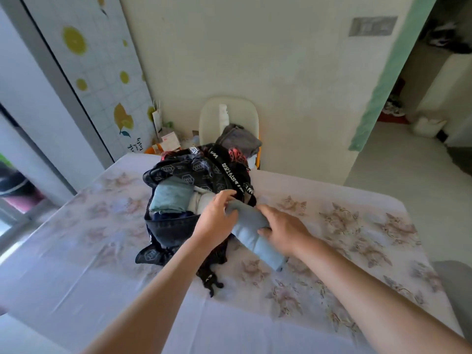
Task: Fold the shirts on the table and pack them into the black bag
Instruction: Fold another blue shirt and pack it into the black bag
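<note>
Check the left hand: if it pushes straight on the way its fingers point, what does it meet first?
Probably the black bag: the left hand, gripping the rolled blue shirt with the right hand, points at the bag's lettered strap. Depth is unclear from this single view.

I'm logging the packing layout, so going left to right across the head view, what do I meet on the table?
Teal folded shirt inside the black bag → left hand → rolled light-blue shirt → right hand.
</note>
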A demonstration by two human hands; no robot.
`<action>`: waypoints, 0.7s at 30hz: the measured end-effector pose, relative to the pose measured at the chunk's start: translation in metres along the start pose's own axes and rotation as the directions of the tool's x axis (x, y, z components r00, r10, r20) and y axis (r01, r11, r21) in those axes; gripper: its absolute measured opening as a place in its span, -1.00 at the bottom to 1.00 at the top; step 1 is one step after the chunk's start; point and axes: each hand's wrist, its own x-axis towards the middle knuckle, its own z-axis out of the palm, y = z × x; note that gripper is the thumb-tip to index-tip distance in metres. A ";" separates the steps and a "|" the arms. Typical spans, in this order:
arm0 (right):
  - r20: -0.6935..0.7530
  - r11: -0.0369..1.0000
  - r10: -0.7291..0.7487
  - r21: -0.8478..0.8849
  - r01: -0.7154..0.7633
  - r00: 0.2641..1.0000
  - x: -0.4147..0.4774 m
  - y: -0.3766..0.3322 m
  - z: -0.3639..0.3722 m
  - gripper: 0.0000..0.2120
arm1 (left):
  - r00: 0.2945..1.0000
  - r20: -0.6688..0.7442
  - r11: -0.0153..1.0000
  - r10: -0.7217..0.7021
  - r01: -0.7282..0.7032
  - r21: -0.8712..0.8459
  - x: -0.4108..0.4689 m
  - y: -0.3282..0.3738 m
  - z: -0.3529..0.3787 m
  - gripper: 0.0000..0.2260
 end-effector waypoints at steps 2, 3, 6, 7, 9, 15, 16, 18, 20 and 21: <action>-0.032 0.999 0.047 0.024 -0.046 0.998 0.030 -0.031 0.006 -0.57 | 0.996 -0.087 1.000 -0.015 0.015 0.006 0.014 -0.040 -0.027 -0.61; -0.035 0.996 0.073 0.051 -0.071 0.997 0.044 -0.046 0.010 -0.57 | 0.994 -0.108 0.999 -0.016 0.021 0.044 0.021 -0.059 -0.042 -0.63; 0.024 0.967 0.174 0.183 -0.175 0.985 0.087 -0.085 0.024 -0.55 | 0.992 -0.109 0.967 0.067 -0.037 0.252 0.040 -0.105 -0.085 -0.68; 0.054 0.952 0.206 0.219 -0.213 0.977 0.099 -0.096 0.028 -0.53 | 0.988 -0.104 0.946 0.118 -0.080 0.315 0.049 -0.117 -0.098 -0.68; 0.110 0.920 0.260 0.272 -0.281 0.959 0.118 -0.111 0.040 -0.54 | 0.972 -0.067 0.891 0.227 -0.180 0.417 0.072 -0.135 -0.117 -0.67; 0.202 0.819 0.391 0.368 -0.440 0.898 0.140 -0.118 0.073 -0.48 | 0.859 0.323 0.621 0.397 -0.510 0.595 0.152 -0.146 -0.118 -0.69; 0.212 0.795 0.405 0.398 -0.457 0.889 0.142 -0.116 0.075 -0.49 | 0.834 0.400 0.530 0.380 -0.550 0.645 0.162 -0.147 -0.112 -0.68; 0.220 0.736 0.432 0.475 -0.482 0.875 0.145 -0.111 0.080 -0.48 | 0.793 0.509 0.373 0.336 -0.608 0.701 0.178 -0.153 -0.103 -0.64; 0.215 0.683 0.450 0.543 -0.489 0.867 0.149 -0.104 0.083 -0.45 | 0.772 0.546 0.313 0.327 -0.633 0.708 0.193 -0.156 -0.101 -0.58; 0.216 0.666 0.448 0.567 -0.485 0.867 0.152 -0.103 0.084 -0.46 | 0.764 0.547 0.319 0.343 -0.642 0.697 0.201 -0.155 -0.103 -0.57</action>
